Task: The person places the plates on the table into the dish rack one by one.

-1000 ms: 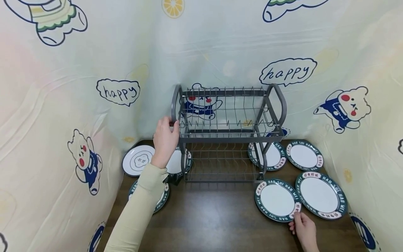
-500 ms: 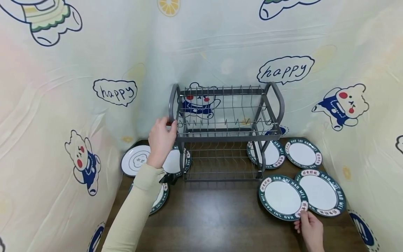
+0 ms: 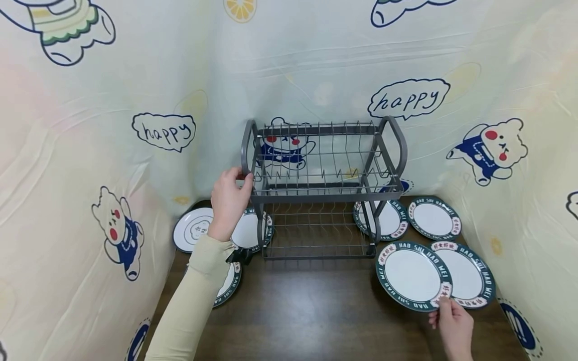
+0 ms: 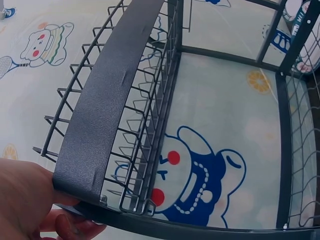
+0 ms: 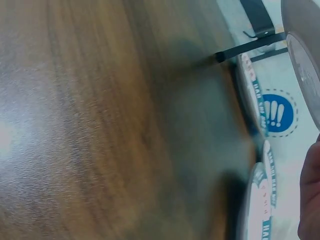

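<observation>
- Pinching the near right rim of a green-edged plate, the right hand has its thumb on top and its fingers folded below.
- This plate is off the table, its pale underside showing in the right wrist view; seen from the head, it overlaps the neighbouring plate to its right.
- The left hand grips the left end of the dish rack at the upper shelf, fingers curled under the frame.
- The rack stands upright, two shelves high.
- Back right lie the corner plate and, partly behind the rack's legs, the inner plate.
- On the left are the white plate with a mark at its middle, the middle plate and the front plate, partly covered by the sleeve.
- A cloth printed with bears and "happy" surrounds everything.
</observation>
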Motion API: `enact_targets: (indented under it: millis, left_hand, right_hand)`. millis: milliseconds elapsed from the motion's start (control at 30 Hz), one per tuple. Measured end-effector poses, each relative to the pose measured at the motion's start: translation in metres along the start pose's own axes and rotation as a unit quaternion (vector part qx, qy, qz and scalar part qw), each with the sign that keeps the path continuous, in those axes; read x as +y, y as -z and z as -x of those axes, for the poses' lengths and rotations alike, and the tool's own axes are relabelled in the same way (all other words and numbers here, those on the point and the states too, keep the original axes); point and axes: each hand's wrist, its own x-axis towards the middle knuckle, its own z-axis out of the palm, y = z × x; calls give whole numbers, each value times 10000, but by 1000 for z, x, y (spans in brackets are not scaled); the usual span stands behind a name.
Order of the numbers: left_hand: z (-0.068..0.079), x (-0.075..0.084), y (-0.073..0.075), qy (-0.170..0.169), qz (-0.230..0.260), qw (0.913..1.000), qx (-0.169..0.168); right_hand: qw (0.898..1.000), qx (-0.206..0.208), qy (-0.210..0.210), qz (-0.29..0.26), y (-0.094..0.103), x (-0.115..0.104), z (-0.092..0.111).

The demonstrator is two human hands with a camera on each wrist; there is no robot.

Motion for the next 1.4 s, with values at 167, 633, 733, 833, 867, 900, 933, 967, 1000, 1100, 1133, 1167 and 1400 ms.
enact_targets:
  millis: [167, 633, 733, 833, 867, 900, 933, 967, 1000, 1100, 1133, 1167, 1400]
  left_hand:
    - [0, 0, -2, 35, -39, 10000, 22]
    - [1, 2, -3, 132, -56, 9999, -9]
    - [0, 2, -4, 126, -39, 9999, -16]
    - [0, 2, -4, 134, -26, 9999, -13]
    - [0, 1, -4, 139, -30, 9999, -8]
    - [0, 1, -4, 147, -21, 9999, -3]
    - [0, 1, -3, 148, -21, 9999, 7]
    - [0, 1, -3, 146, -11, 9999, 14]
    - [0, 0, -3, 140, -1, 9999, 15]
    - [0, 0, -4, 111, 13, 9999, 15]
    - [0, -1, -4, 106, 4, 9999, 15]
    - [0, -1, -4, 106, 0, 9999, 17]
    - [1, 0, -5, 125, 33, 9999, 45]
  right_hand:
    - [9999, 122, 112, 25, 4, -13, 4]
    - [9989, 238, 357, -173, 9, -49, 13]
    - [9983, 256, 246, -456, 11, -59, 16]
    - [9981, 272, 118, -548, 13, -68, 19]
    - [9975, 275, 59, -643, 14, -71, 20]
    - [9969, 281, 9, -735, 15, -73, 20]
    - [9964, 268, -15, -809, 16, -75, 21]
    - [9957, 273, -52, -883, 16, -77, 22]
    - [9948, 272, -96, -980, 18, -80, 23]
    - [9925, 310, -209, -1168, 20, -87, 26]
    - [9920, 312, -236, -1197, 21, -89, 27]
    - [9913, 340, -266, -1246, 21, -92, 28]
    - [9855, 377, -295, -1628, 25, -107, 29]
